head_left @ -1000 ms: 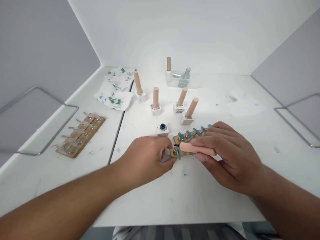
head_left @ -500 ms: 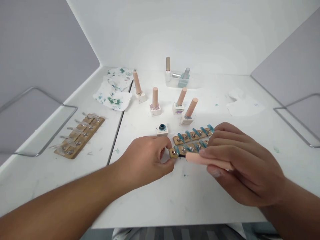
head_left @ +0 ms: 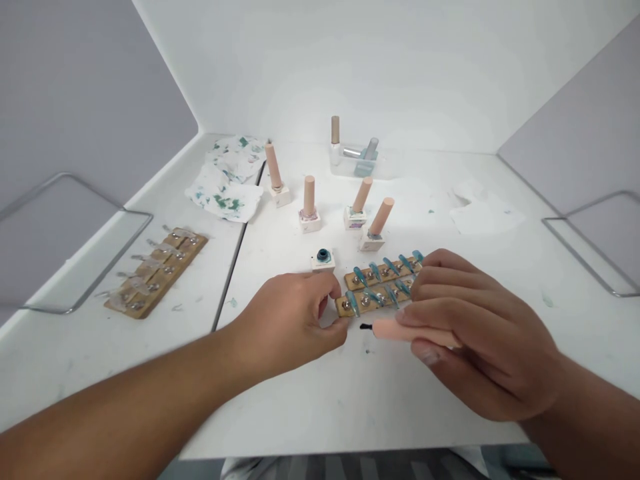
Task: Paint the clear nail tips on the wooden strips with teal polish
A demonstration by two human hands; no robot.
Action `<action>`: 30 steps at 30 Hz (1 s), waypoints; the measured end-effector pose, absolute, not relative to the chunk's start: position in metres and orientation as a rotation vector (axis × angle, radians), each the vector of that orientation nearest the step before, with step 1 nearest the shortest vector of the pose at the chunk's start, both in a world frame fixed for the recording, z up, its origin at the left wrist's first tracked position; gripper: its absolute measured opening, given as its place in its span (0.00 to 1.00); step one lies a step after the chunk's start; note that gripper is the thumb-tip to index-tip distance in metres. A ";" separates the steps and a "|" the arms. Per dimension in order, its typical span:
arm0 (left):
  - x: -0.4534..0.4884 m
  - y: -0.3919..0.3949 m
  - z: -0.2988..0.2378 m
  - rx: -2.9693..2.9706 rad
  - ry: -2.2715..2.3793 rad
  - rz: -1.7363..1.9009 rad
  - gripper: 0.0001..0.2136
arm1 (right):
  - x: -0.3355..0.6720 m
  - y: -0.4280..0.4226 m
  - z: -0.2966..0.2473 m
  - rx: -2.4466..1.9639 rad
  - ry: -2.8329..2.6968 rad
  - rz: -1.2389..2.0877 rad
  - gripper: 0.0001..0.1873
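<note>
My left hand (head_left: 295, 320) pinches the left end of a wooden holder strip (head_left: 373, 300) that carries several blue-painted false nails. A second strip of blue nails (head_left: 383, 271) lies just behind it. My right hand (head_left: 480, 327) grips a peach-coloured brush cap (head_left: 407, 331) lying almost level, its dark brush tip (head_left: 365, 327) just in front of the near strip and off the nails. An open square polish bottle (head_left: 323, 259) with a blue neck stands behind my left hand.
Several capped polish bottles (head_left: 309, 207) stand mid-table. A clear tray (head_left: 357, 162) sits at the back. Paint-stained tissues (head_left: 227, 183) lie back left, a white tissue (head_left: 483, 213) right. A wooden board of clear nails (head_left: 155, 270) lies left. Wire frames (head_left: 590, 247) flank both sides.
My right hand has drawn the brush back toward me, off the nails on the near strip; its tip now shows in front of the strip. The left hand keeps its pinch.
</note>
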State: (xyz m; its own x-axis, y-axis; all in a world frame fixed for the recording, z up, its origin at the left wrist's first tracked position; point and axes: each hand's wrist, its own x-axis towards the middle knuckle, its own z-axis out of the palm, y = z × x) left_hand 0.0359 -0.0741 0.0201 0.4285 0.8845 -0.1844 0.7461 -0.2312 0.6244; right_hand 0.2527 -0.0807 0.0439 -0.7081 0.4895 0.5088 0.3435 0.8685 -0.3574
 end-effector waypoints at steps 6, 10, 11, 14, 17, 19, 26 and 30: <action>0.037 -0.073 0.021 2.042 1.358 0.267 0.05 | 0.251 -0.078 0.035 -0.699 -2.413 0.230 0.09; 0.037 -0.072 0.023 2.033 1.359 0.268 0.05 | 0.250 -0.078 0.037 -0.672 -2.431 0.259 0.05; 0.037 -0.072 0.023 2.032 1.359 0.265 0.06 | 0.250 -0.078 0.039 -0.649 -2.433 0.268 0.05; 0.036 -0.072 0.022 2.040 1.356 0.257 0.05 | 0.251 -0.080 0.044 -0.612 -2.435 0.281 0.06; 0.035 -0.073 0.019 2.053 1.357 0.291 0.05 | 0.252 -0.081 0.045 -0.618 -2.400 0.287 0.06; 0.035 -0.074 0.018 2.052 1.358 0.312 0.05 | 0.252 -0.080 0.043 -0.641 -2.362 0.268 0.06; 0.036 -0.075 0.018 2.038 1.345 0.318 0.04 | 0.249 -0.076 0.032 -0.788 -2.326 0.147 0.06; 0.035 -0.075 0.014 2.051 1.342 0.380 0.04 | 0.248 -0.078 0.033 -0.766 -2.334 0.208 0.05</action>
